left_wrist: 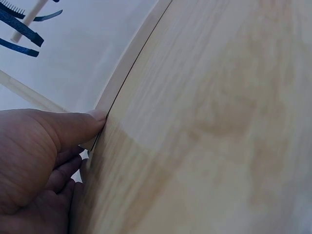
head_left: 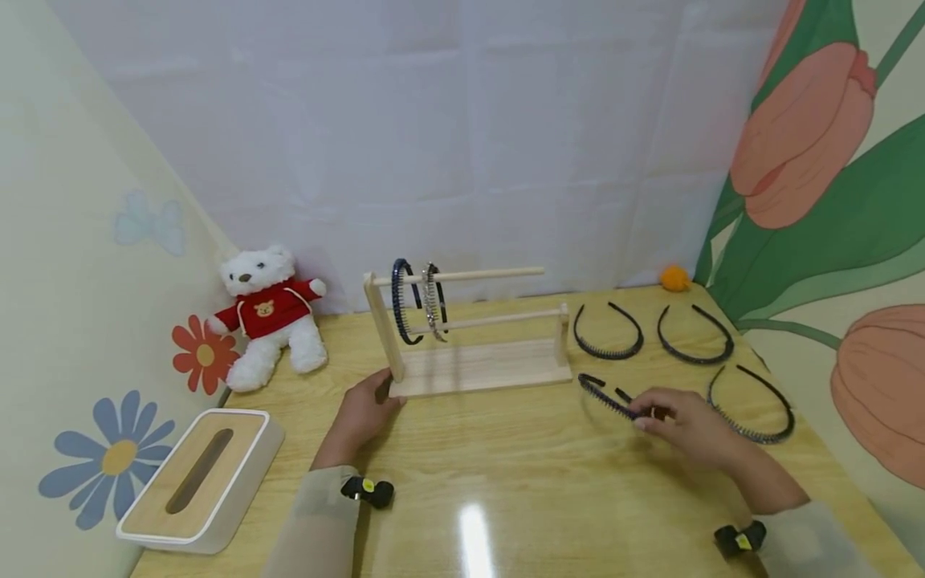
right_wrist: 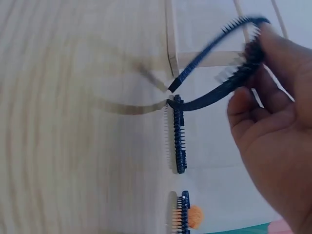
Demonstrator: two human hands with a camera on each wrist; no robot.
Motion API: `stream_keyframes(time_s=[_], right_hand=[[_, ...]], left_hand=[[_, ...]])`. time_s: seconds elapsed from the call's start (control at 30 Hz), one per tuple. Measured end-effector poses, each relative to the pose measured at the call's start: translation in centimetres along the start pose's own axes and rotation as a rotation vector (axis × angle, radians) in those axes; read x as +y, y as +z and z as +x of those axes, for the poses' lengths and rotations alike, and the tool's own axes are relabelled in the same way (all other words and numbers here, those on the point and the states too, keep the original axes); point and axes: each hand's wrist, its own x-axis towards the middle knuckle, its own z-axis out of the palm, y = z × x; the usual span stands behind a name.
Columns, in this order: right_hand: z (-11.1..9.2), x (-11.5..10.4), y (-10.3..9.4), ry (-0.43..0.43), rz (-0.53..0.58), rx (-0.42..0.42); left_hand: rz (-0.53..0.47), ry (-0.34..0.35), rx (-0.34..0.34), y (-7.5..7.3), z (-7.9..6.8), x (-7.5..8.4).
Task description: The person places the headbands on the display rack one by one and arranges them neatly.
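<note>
- From my distant seat I see a homelike, decorated corner; I cannot tell exactly whether it is a real home.
- The left wall (head_left: 79, 273) has flower pictures, and the right side shows large tulips (head_left: 805, 140).
- Behind the table (head_left: 520, 470) hangs a pale cloth (head_left: 448, 144) with fold creases.
- A plush bear (head_left: 270, 311) in a red sweater and a slotted box (head_left: 217, 482) look domestic.
- The hair bands (head_left: 397, 301) are also personal things.

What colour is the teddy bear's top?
The top is red, with a tan bear face on the chest; it shows only in the head view.
</note>
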Motion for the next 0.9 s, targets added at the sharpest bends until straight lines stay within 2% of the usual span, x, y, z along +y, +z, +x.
stream_keyframes(time_s=[0.2,0.43,0.53,0.7,0.9], right_hand=[[0.4,0.1,-0.7,0.096,0.291,0.14],[1.7,0.0,-0.8,0.093,0.932,0.151],[2.4,-0.6,-1.0,0.091,1.099,0.183],[4.1,-2.0,-2.0,0.06,1.271,0.255],[6.5,-4.4,-3.6,-0.003,1.306,0.355]], left_hand=[[-0.003,-0.007,-0.003,-0.1,0.0,0.2],[-0.008,-0.006,-0.003,0.0,0.1,0.1],[-0.011,-0.006,-0.006,0.1,0.1,0.0],[-0.013,-0.002,-0.005,0.2,0.1,-0.2],[-0.006,0.003,-0.002,0.1,0.1,-0.1]])
